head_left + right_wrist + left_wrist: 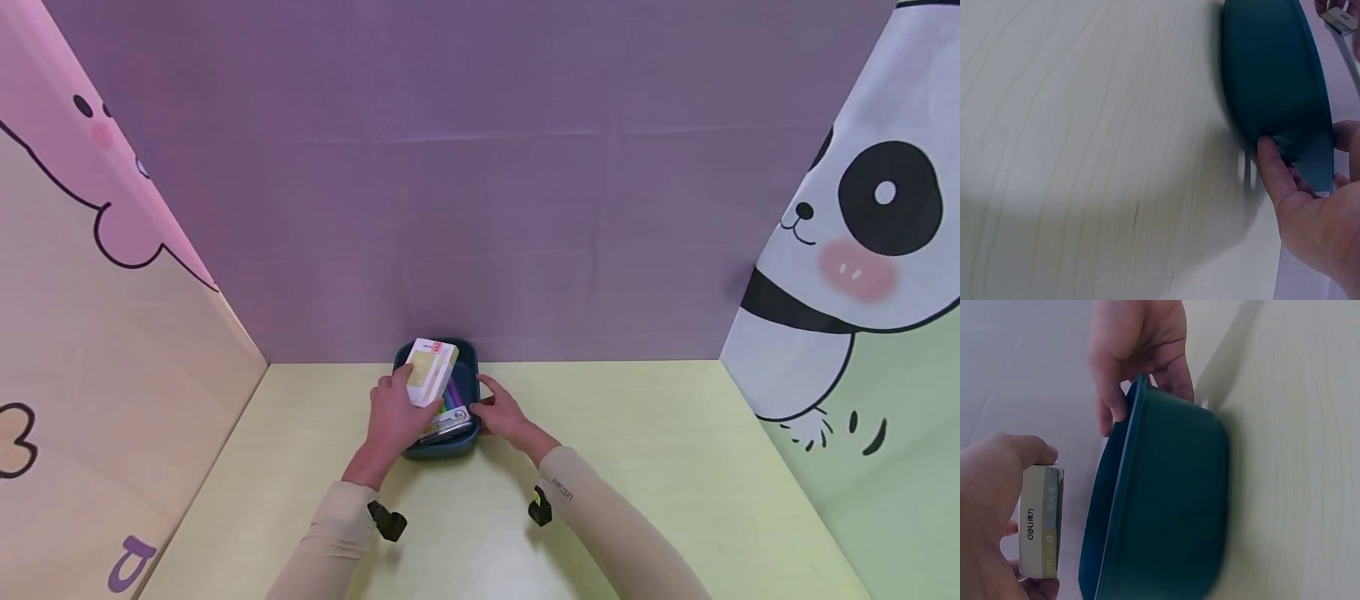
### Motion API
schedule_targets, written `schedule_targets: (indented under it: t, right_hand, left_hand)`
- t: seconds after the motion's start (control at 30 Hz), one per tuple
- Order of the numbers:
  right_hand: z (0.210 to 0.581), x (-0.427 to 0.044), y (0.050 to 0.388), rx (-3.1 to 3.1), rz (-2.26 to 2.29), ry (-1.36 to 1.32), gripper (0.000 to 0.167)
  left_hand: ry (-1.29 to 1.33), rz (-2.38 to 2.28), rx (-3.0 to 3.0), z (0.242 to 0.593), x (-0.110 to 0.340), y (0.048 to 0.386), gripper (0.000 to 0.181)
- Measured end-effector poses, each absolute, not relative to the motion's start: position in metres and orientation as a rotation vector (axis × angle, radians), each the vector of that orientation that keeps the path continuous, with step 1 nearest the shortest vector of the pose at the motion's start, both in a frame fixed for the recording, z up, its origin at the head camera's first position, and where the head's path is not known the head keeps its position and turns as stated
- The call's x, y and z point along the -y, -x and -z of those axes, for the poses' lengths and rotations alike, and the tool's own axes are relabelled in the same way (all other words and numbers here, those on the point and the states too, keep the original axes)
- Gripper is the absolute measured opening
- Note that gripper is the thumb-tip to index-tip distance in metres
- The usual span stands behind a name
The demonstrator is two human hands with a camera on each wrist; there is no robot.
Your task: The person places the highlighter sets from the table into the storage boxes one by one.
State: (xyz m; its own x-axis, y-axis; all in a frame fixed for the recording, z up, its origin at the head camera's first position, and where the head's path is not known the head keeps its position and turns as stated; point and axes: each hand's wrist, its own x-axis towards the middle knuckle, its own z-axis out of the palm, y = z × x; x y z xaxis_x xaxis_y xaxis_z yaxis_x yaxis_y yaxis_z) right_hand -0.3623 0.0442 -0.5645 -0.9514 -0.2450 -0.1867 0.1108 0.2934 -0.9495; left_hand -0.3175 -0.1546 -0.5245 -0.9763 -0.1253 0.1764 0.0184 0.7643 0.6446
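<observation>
My left hand (396, 415) grips a small white and yellow deli box (432, 372) above a dark teal plastic bin (442, 452). In the left wrist view, thumb and fingers clasp the box (1041, 522) at its two ends, apart from the bin (1166, 500). My right hand (506, 412) holds the bin's right side, its thumb and fingers on either side of the wall, as the right wrist view of that hand (1319, 212) also shows. Inside the bin lie a clear pack (447, 423) with a white label and some purple and green items, partly hidden by the box.
The bin stands on a pale wood-grain table (637, 467), near its back edge against a purple cloth wall (480, 183). Side panels rise on both sides, a pink cartoon one (112, 333) at left and a panda one (847, 250) at right.
</observation>
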Motion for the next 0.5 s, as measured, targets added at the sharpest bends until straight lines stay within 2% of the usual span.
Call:
schedule_targets:
  t: [0.2, 0.37, 0.5]
  right_hand:
    - [0.5621, -0.0443, 0.3618, -2.281, 1.678, 0.113, 0.061]
    - [0.5618, -0.0448, 0.3609, -2.299, 1.684, 0.112, 0.061]
    - [0.5633, -0.0451, 0.3594, -2.306, 1.682, 0.099, 0.06]
  left_hand:
    - [-0.055, 0.988, 2.749, 0.5286, 0.1511, 0.3189, 0.085]
    - [0.015, 0.834, 2.82, 0.5329, 0.1514, 0.3198, 0.098]
    - [0.018, 0.758, 2.863, 0.5315, 0.1537, 0.3177, 0.096]
